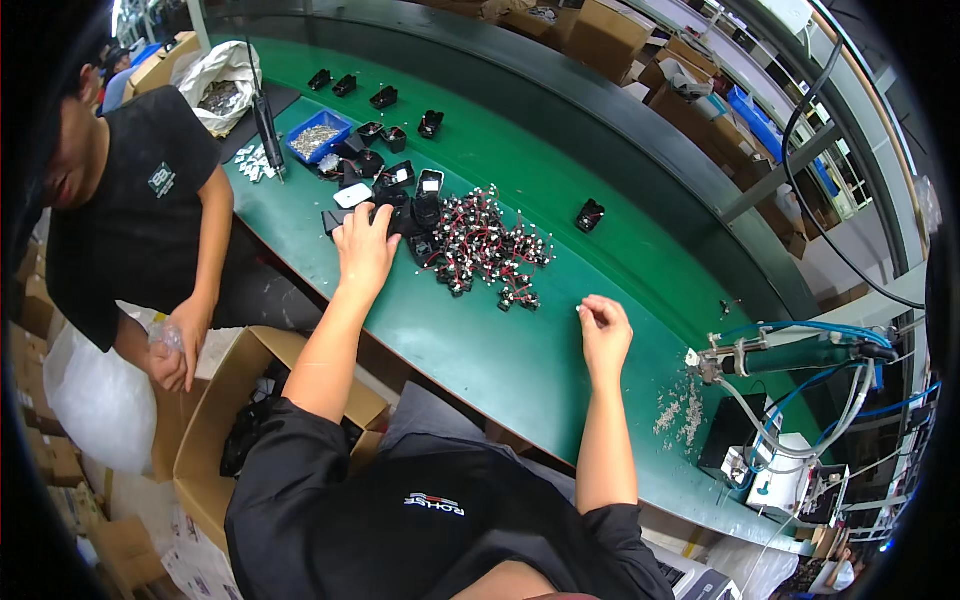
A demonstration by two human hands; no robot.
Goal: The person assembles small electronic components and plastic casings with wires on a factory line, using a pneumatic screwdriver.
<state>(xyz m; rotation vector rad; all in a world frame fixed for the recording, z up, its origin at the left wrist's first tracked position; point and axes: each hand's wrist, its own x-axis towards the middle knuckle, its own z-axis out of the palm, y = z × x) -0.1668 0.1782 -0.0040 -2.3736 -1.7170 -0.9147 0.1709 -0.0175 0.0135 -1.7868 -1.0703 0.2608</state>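
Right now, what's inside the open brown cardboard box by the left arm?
Dark black pieces show in the brown cardboard box, too dim to identify. The black fabric left sleeve hides part of the inside; anything underneath is covered.

Table [440,350]: smooth green top with a soft sheen
Black housings [590,215]: moulded plastic by their look, dark, with small highlights
Wired parts [480,240]: black plastic-looking bodies, red plastic-coated leads, bright shiny tips
White piece [352,195]: smooth, glossy, apparently plastic
Blue bin [331,116]: smooth plastic, slightly shiny
Bin contents [315,140]: small pale, metallic-looking pieces
Large carton [210,420]: matt brown cardboard
White bag [100,400]: thin, crinkled plastic film
Shirt [380,520]: soft matt black cloth
Blue tubing [820,327]: smooth, glossy plastic
Clamp fixture [735,358]: bare metal, dull shine
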